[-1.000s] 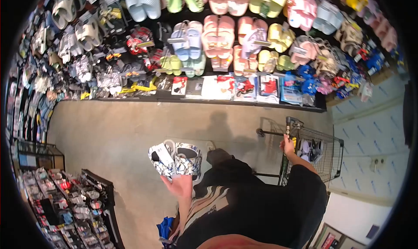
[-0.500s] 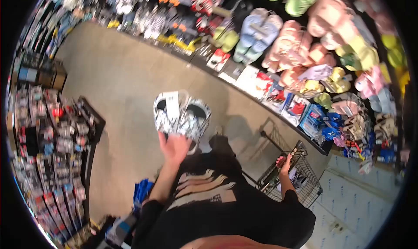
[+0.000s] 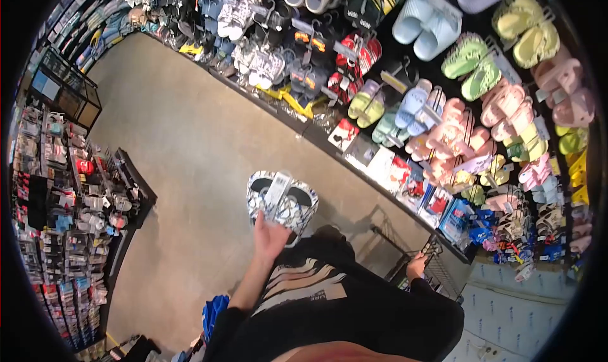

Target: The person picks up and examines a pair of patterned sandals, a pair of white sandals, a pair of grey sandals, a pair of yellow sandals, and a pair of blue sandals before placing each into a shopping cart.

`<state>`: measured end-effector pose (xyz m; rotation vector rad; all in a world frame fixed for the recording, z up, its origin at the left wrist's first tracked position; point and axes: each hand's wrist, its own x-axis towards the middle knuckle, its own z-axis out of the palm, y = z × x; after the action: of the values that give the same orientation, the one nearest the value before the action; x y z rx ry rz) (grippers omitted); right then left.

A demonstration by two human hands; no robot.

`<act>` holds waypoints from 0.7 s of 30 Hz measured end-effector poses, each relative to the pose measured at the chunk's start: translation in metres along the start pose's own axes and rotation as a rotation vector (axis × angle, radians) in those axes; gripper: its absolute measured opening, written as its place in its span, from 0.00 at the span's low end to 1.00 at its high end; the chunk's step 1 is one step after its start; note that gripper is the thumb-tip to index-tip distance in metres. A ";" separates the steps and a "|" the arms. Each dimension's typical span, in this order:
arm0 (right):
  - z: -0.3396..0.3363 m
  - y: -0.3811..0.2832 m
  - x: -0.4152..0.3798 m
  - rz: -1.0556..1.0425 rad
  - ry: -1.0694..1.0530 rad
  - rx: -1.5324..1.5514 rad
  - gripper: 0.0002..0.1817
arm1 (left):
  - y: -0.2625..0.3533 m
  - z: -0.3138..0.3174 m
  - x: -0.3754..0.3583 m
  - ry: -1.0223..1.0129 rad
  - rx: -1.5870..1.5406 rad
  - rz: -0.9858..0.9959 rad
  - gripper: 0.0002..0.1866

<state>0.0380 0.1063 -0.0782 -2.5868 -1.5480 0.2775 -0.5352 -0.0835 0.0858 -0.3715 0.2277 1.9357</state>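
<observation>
A pair of black-and-white patterned slides (image 3: 292,211) is held out in front of my body by my left hand (image 3: 271,236). My thumb lies over them, and the other fingers are hidden beneath. A white tag (image 3: 277,188) hangs over the top of the pair. To the right, my right hand (image 3: 417,266) is closed around the handle of a wire shopping cart (image 3: 446,279). My arm and torso cover part of the cart.
Racks of hanging slides and clogs, such as a light blue pair (image 3: 425,25), run diagonally along the right. A low shelf edge (image 3: 304,131) borders the concrete floor (image 3: 183,140). On the left stands a rack of small packaged goods (image 3: 69,235). Something blue (image 3: 214,312) is beside my left arm.
The view has tilted up, showing more of the shoe racks. My left hand and the slides now appear lower and further right. My right hand stays on the cart handle.
</observation>
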 end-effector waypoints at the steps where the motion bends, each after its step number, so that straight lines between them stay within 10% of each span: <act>1: 0.005 -0.008 -0.004 0.041 -0.046 0.034 0.31 | 0.016 -0.003 -0.001 -0.020 -0.013 0.000 0.31; 4: 0.018 -0.033 -0.019 0.036 -0.057 0.019 0.33 | 0.069 -0.022 -0.010 0.073 -0.025 0.069 0.29; 7: 0.010 -0.086 -0.027 0.649 -0.473 0.511 0.24 | 0.118 -0.033 -0.007 0.066 -0.066 0.172 0.27; 10: -0.058 -0.163 -0.100 0.624 -0.696 0.714 0.21 | 0.164 -0.033 0.001 0.138 -0.087 0.227 0.27; 11: -0.045 -0.143 -0.101 0.145 -0.836 0.570 0.21 | 0.179 -0.031 0.006 0.114 -0.070 0.234 0.27; 14: -0.035 -0.164 -0.113 -0.092 -0.855 0.348 0.22 | 0.218 -0.020 0.029 0.134 -0.073 0.242 0.27; 21: 0.063 -0.239 -0.154 0.149 -1.186 0.201 0.26 | 0.310 0.033 0.101 0.075 0.020 0.248 0.26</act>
<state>-0.2527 0.0839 -0.0788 -2.3932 -1.3475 2.1206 -0.8623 -0.1045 0.0754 -0.4194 0.3556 2.1632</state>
